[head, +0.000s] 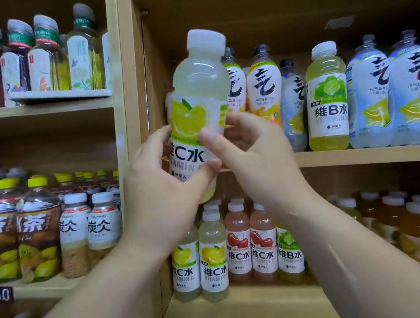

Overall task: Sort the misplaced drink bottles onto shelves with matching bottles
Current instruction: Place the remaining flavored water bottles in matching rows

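A lemon vitamin C water bottle [199, 103] with a white cap is held upright in front of the upper right shelf [359, 155]. My left hand [164, 179] grips its lower body from the left, thumb across the label. My right hand [249, 149] holds it from the right, thumb on the label's front. On the lower shelf stand matching lemon vitamin C bottles [212, 257], beside cherry ones [251, 242] and a green vitamin B bottle [290, 254]. Another green vitamin B bottle [327, 97] stands among sparkling-water bottles [263, 86] on the upper shelf.
A wooden divider [129, 89] separates the left shelving, which carries tea bottles [45, 57] above and lemon tea bottles [37, 228] with small milk-tea bottles [75, 232] below. Orange juice bottles [417, 222] fill the lower right. Bare shelf board [245, 308] lies in front of the vitamin bottles.
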Tool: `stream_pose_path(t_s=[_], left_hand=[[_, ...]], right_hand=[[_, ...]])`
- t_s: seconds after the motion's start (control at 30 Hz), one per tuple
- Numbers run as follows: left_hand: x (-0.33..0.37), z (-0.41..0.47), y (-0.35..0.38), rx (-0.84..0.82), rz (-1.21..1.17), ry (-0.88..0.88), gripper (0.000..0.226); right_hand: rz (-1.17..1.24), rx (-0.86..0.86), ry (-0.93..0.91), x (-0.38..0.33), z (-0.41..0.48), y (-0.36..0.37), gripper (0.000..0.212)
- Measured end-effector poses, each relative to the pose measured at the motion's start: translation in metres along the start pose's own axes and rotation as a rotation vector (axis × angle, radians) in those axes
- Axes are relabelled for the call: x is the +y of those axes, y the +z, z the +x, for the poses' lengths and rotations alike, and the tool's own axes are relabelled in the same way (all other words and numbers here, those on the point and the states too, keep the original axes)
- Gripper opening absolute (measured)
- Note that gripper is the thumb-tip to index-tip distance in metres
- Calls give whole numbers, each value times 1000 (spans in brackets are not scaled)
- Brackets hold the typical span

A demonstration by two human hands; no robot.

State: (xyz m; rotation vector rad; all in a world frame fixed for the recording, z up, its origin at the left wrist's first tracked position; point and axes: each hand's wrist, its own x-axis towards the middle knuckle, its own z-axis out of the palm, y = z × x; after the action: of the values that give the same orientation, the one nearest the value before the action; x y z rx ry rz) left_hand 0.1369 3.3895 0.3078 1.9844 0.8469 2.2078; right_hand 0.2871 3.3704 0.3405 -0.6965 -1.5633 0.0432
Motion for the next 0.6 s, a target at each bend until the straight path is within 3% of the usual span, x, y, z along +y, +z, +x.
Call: stream_pose_path(t_s=[0.13,0.37,0.6], left_hand=[[-19,-51,-9,-111,-81,-144,54],[-94,-132,-8,-165,114,-332,66],[-140,-170,3,-216,323,-391,60]], right_hand=[[53,-111,56,21,-45,12,37],[55,-259,297,97,-129,44,48],[67,-305,430,149,-161,75,50]])
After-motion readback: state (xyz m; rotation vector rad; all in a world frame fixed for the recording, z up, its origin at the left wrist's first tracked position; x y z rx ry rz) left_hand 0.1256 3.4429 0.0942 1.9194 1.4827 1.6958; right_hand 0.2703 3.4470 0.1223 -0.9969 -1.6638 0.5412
